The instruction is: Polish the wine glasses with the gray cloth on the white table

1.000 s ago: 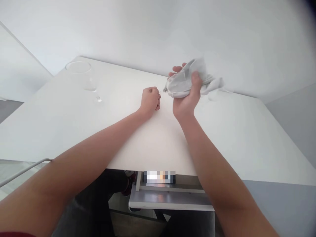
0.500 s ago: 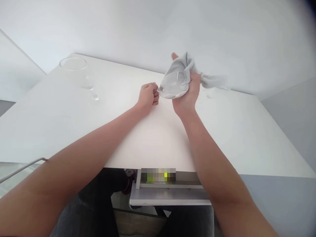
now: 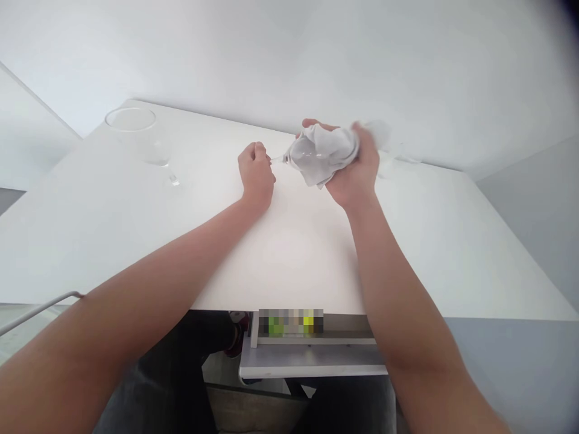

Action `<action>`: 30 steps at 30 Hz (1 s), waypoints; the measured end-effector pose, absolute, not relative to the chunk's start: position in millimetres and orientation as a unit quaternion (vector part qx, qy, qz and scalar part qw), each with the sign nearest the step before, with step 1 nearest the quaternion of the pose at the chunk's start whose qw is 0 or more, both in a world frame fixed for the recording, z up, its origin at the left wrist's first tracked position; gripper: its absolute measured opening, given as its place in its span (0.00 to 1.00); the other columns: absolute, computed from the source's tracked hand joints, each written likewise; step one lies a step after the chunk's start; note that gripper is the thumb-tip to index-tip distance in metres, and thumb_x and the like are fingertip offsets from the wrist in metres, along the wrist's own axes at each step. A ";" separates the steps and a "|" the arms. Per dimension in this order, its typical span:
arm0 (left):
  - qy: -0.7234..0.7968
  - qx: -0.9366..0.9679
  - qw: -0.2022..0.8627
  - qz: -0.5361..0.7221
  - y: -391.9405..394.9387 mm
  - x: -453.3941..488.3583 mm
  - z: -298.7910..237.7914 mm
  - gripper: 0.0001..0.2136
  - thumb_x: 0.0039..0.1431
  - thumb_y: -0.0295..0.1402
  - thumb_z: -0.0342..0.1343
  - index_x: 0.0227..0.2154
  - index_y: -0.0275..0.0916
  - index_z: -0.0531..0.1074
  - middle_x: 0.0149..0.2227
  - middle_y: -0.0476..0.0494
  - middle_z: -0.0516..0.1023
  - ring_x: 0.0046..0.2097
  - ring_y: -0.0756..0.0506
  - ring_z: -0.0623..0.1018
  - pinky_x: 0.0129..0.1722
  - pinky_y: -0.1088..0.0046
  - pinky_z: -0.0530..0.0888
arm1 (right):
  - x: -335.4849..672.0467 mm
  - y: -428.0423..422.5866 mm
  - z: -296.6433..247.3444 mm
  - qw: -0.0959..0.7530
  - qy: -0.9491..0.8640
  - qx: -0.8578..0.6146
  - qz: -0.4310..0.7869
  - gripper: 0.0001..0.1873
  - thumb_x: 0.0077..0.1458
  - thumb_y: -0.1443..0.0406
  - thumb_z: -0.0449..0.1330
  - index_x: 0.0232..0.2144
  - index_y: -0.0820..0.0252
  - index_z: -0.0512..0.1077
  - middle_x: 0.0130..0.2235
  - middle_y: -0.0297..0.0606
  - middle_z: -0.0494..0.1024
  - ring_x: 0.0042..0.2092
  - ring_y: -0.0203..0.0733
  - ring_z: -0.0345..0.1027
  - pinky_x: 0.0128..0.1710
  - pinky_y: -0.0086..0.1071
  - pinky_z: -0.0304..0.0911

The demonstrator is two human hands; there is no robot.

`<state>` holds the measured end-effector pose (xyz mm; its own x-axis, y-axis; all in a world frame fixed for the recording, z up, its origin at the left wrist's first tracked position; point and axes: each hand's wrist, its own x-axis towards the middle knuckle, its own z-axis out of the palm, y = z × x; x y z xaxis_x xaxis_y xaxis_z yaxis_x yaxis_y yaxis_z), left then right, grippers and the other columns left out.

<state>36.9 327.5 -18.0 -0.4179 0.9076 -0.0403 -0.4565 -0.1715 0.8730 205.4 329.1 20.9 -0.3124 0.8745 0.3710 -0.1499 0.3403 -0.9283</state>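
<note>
A clear wine glass point(image 3: 305, 147) lies sideways above the table, its bowl mostly covered by a light grey cloth point(image 3: 332, 147). My left hand point(image 3: 256, 175) is closed at the stem end, and the glass's foot is hidden in its fingers. My right hand point(image 3: 357, 172) is wrapped round the cloth and the bowl, with the fingers behind and the thumb on the near side. A blurred tail of cloth sticks out past the right hand.
Another clear wine glass point(image 3: 131, 119) stands at the left rear of the white table point(image 3: 280, 259). Something transparent point(image 3: 407, 160) lies near the back edge at right. A drawer point(image 3: 312, 358) juts out below the front edge, its contents pixelated.
My right hand has closed the cloth round the bowl, which showed bare before. The left hand, glass and stem have shifted slightly left.
</note>
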 end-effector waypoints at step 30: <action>0.473 0.353 0.389 0.707 325.5 33.9 -19.0 0.22 0.75 0.30 0.54 0.23 0.40 0.54 0.25 0.51 0.52 0.24 0.52 0.52 0.18 0.76 0.51 | 205.5 326.7 5.6 0.433 -0.624 -0.330 0.561 0.22 0.57 0.47 0.69 0.44 0.54 0.76 0.45 0.39 0.85 0.42 0.46 0.82 0.44 0.42 0.82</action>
